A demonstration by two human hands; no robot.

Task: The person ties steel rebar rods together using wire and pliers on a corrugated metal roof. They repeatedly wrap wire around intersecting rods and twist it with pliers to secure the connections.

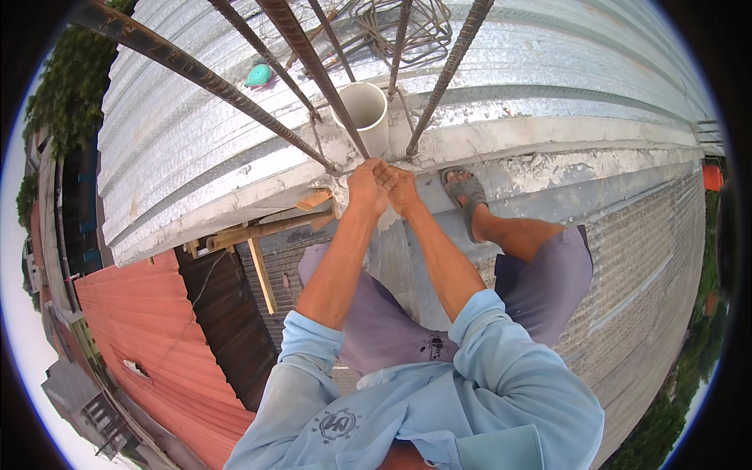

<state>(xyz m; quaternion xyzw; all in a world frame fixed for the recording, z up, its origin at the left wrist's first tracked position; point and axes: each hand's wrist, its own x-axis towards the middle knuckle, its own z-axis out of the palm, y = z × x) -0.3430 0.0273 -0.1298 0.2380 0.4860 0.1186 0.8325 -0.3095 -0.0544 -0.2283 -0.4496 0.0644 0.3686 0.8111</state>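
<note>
Both hands meet at the foot of a ribbed steel reinforcing bar (317,70), in front of a white plastic pipe (375,132) that stands open end up among several such bars. My left hand (369,179) has its fingers curled at the bar's lower end; the fingers hide whether it grips the bar. Against it rests my right hand (403,187), also with bent fingers, and what lies between the two cannot be seen. Thin steel ties (405,111) run between the bars close to the pipe.
Corrugated metal sheeting (558,64) spreads beyond the concrete ledge (529,138), with a turquoise tape measure (258,76) and a heap of bent steel stirrups (405,29) on it. Bamboo and wooden supports (264,232) sit below at left. A sandaled foot (467,191) stands by the ledge; a red roof (158,346) lies lower.
</note>
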